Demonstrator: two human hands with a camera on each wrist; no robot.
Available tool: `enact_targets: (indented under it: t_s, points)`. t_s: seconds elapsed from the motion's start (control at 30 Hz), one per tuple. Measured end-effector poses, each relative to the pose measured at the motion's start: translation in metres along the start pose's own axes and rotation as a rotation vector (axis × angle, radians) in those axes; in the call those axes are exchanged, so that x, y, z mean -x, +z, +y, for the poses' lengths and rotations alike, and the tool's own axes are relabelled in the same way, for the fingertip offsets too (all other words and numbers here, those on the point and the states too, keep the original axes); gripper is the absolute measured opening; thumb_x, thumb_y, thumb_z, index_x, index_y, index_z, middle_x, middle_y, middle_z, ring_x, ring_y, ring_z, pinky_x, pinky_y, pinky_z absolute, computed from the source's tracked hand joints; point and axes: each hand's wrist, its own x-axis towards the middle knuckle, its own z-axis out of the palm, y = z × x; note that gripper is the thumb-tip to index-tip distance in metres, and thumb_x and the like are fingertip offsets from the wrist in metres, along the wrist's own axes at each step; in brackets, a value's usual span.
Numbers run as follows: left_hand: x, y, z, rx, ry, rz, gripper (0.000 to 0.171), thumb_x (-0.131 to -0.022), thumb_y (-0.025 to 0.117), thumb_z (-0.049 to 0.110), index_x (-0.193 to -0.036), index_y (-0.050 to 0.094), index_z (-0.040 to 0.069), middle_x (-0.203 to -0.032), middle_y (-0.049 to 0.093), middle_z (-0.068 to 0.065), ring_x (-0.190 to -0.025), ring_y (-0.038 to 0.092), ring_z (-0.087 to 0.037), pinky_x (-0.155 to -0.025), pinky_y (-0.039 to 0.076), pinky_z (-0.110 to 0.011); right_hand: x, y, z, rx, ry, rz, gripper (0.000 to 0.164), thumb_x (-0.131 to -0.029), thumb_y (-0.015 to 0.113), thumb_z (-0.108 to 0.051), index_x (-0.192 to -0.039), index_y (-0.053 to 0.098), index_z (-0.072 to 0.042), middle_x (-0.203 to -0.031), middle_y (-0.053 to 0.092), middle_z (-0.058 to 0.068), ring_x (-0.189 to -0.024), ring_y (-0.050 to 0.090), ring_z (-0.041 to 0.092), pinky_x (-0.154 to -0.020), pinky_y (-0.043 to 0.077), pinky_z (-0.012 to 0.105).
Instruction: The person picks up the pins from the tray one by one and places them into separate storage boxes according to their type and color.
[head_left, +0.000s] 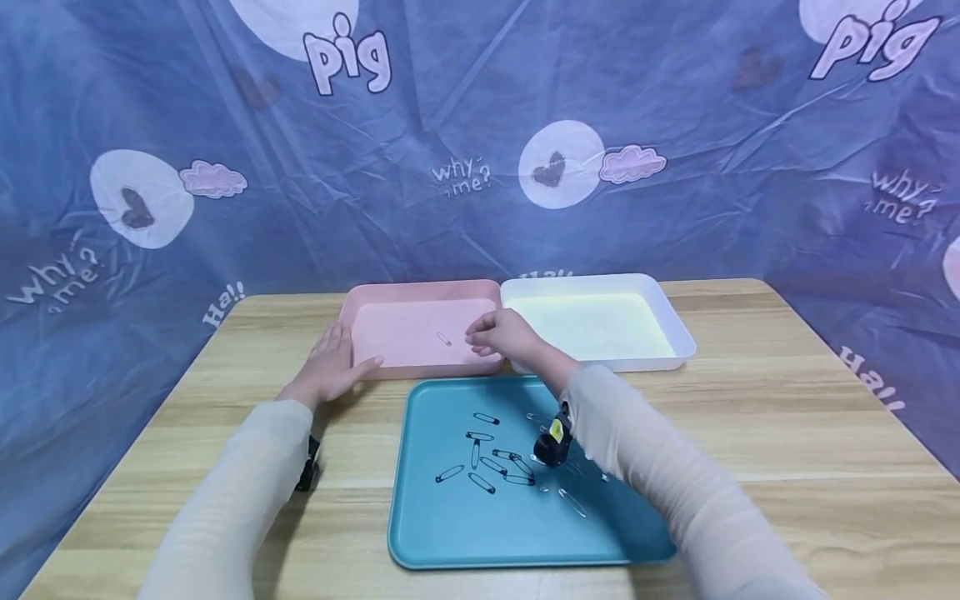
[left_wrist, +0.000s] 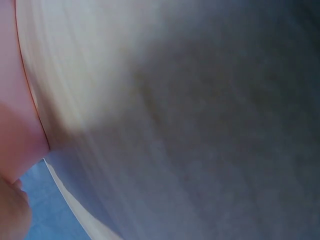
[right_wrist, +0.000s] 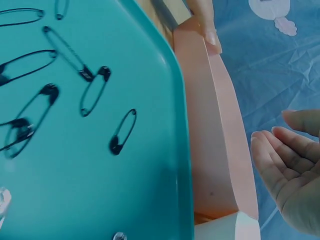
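My left hand [head_left: 327, 367] rests against the left side of the pink tray [head_left: 417, 372], its fingers straight and its thumb at the front rim. Inside that tray lies one small pale safety pin [head_left: 444, 339]. Over the tray's right part hovers my right hand [head_left: 498, 332]. In the right wrist view its fingers [right_wrist: 292, 165] are loosely bent, thumb apart, with nothing visible between them. Several black safety pins [head_left: 482, 482] lie scattered on the teal tray [head_left: 450, 542]. Silver safety pins [head_left: 572, 502] lie to their right, partly hidden by the right wrist and sleeve.
A white tray [head_left: 681, 337] stands right of the pink one, touching or nearly touching it. The teal tray lies in front of both on the wooden table [head_left: 787, 417]. A blue printed cloth [head_left: 420, 225] hangs behind the table. Each wrist wears a black camera [head_left: 551, 450].
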Motion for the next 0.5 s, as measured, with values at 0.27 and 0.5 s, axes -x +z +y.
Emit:
enact_targets:
  t_s: [0.27, 0.5]
  points:
    - [-0.001, 0.002, -0.002, -0.002, 0.003, 0.01, 0.095, -0.083, 0.032, 0.06, -0.131, -0.005, -0.013, -0.138, -0.009, -0.028, -0.126, -0.006, -0.039, -0.101, -0.002, -0.049, 0.018, -0.011, 0.002, 0.062, -0.024, -0.028, 0.025, -0.083, 0.057, -0.012, -0.103, 0.059, 0.003, -0.093, 0.061, 0.01, -0.08, 0.06, 0.023, -0.075, 0.047, 0.036]
    - [-0.001, 0.002, -0.001, -0.013, 0.002, 0.006, 0.096, -0.082, 0.03, 0.062, -0.131, -0.002, -0.014, -0.138, -0.008, -0.029, -0.126, -0.007, -0.039, -0.101, -0.003, -0.047, 0.034, -0.02, 0.006, 0.031, -0.021, -0.069, 0.027, -0.084, 0.055, -0.012, -0.105, 0.056, 0.005, -0.093, 0.059, 0.019, -0.082, 0.058, 0.032, -0.075, 0.046, 0.04]
